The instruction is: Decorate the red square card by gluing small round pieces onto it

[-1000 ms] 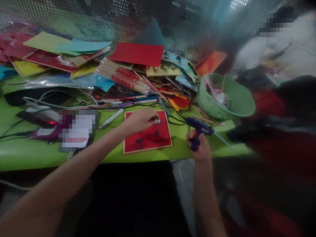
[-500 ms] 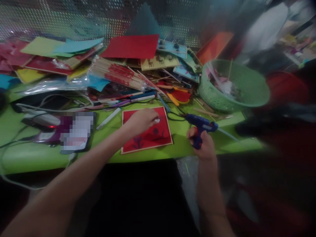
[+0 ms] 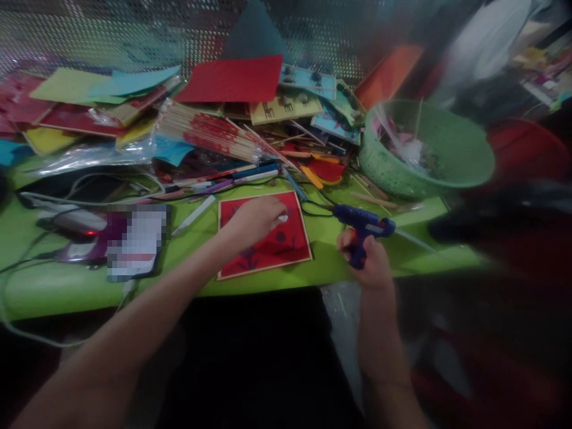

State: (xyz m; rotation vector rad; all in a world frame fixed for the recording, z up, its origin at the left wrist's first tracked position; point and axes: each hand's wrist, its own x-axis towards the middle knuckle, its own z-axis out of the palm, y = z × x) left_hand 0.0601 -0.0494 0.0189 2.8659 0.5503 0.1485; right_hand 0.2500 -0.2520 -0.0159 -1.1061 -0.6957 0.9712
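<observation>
A red card with a pale stick border and dark drawings lies on the green table. Over its upper part is my left hand, fingers pinched on a small white piece whose exact kind I cannot make out. Right of the card, my right hand is wrapped round the handle of a blue glue gun. The gun's nozzle points left, and a clear glue stick juts out of its back end.
Behind the card lie bundled wooden sticks, pens and coloured paper sheets. A green basin stands at the right with scraps inside. At the left are a phone, cables and a white marker.
The camera view has shifted slightly. Both hands keep nearly the same places, the left over the card and the right holding the glue gun.
</observation>
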